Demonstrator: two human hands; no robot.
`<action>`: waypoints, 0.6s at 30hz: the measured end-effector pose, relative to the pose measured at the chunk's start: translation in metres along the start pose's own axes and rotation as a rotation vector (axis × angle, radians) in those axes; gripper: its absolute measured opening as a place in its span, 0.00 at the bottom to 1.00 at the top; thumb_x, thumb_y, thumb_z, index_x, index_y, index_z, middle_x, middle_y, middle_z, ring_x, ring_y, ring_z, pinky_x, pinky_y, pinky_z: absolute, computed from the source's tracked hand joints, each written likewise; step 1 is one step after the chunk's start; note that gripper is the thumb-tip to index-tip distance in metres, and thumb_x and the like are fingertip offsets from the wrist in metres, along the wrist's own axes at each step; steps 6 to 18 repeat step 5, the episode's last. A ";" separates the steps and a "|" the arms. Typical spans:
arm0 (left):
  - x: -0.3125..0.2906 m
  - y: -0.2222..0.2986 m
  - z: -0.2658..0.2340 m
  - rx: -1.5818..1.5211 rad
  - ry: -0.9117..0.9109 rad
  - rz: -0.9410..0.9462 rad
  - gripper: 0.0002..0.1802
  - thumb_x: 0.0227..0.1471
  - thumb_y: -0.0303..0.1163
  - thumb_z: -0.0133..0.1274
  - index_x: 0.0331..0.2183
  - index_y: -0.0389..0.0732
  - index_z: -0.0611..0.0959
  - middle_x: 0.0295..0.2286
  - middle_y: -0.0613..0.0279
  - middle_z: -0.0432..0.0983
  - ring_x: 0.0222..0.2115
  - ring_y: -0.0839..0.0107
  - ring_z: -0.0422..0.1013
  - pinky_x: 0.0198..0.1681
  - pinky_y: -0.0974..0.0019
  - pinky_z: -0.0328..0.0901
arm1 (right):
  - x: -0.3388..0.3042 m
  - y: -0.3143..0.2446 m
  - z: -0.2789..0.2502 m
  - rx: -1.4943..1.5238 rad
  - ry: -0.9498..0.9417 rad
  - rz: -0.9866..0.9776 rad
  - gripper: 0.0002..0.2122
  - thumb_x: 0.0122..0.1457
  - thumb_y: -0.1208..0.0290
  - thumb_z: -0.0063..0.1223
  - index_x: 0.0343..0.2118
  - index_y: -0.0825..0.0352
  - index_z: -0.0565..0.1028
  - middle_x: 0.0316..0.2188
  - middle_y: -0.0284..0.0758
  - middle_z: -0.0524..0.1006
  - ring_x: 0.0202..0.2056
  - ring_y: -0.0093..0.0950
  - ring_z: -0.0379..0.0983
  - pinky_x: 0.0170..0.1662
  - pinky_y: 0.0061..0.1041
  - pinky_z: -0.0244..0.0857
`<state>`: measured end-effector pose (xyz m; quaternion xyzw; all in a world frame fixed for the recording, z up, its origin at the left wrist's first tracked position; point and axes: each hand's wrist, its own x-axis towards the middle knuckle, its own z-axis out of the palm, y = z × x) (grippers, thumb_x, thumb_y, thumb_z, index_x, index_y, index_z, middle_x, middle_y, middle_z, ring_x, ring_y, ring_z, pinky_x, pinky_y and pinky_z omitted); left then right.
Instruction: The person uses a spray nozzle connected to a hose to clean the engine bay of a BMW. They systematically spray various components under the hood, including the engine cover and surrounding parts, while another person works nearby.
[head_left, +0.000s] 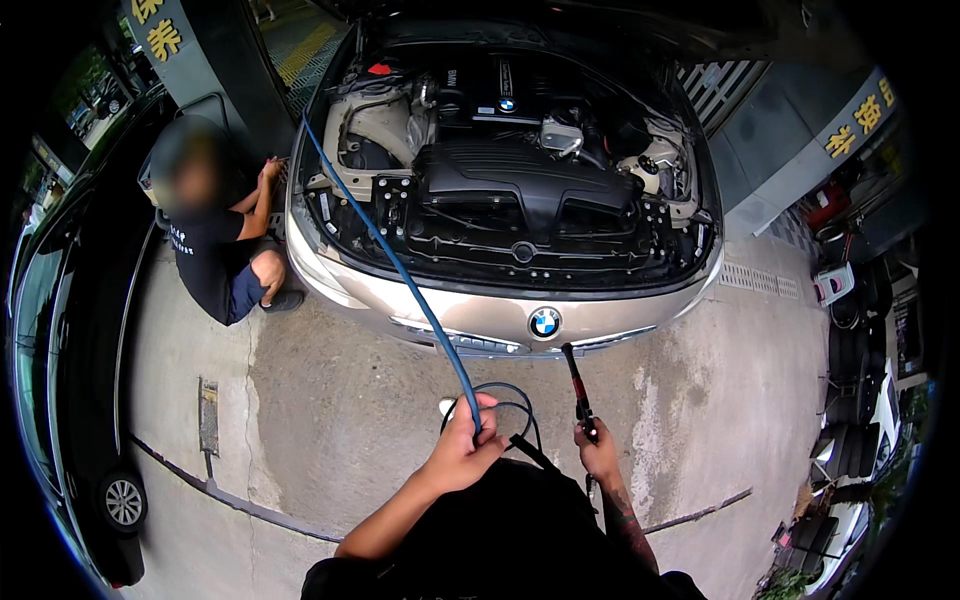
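Observation:
My left hand (463, 445) is closed around a blue hose (394, 258). From there the hose runs taut, up and left across the car's front to the far left corner of the engine bay. In my right hand (597, 450) is a black-and-red spray gun (578, 385) with a long thin barrel; its tip points at the car's front bumper. My fingers wrap its grip, and a fitting hangs beneath. A loop of hose (525, 402) hangs between my hands. Ahead stands a beige car (460, 310), bonnet raised, its engine (510, 170) with black covers exposed.
A person (210, 230) squats by the car's left front side, hands near the wheel. A black car (80, 330) stands along the left. Pillars (800, 150) flank the bay. Tires (848, 400) and a stool (833, 285) line the right. A floor drain grate (760, 280) lies right of the car.

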<state>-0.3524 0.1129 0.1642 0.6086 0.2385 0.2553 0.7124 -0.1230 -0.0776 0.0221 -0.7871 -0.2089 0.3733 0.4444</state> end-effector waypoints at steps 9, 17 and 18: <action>-0.066 -0.026 0.010 0.040 0.184 -0.027 0.31 0.49 0.16 0.54 0.52 0.43 0.61 0.22 0.70 0.55 0.24 0.79 0.55 0.32 0.72 0.55 | -0.018 0.062 0.024 -0.014 -0.074 -0.080 0.07 0.60 0.68 0.58 0.35 0.63 0.72 0.22 0.23 0.70 0.24 0.14 0.64 0.29 0.16 0.59; -0.066 -0.026 0.010 0.040 0.184 -0.027 0.31 0.49 0.16 0.54 0.52 0.43 0.61 0.22 0.70 0.55 0.24 0.79 0.55 0.32 0.72 0.55 | -0.018 0.062 0.024 -0.014 -0.074 -0.080 0.07 0.60 0.68 0.58 0.35 0.63 0.72 0.22 0.23 0.70 0.24 0.14 0.64 0.29 0.16 0.59; -0.066 -0.026 0.010 0.040 0.184 -0.027 0.31 0.49 0.16 0.54 0.52 0.43 0.61 0.22 0.70 0.55 0.24 0.79 0.55 0.32 0.72 0.55 | -0.018 0.062 0.024 -0.014 -0.074 -0.080 0.07 0.60 0.68 0.58 0.35 0.63 0.72 0.22 0.23 0.70 0.24 0.14 0.64 0.29 0.16 0.59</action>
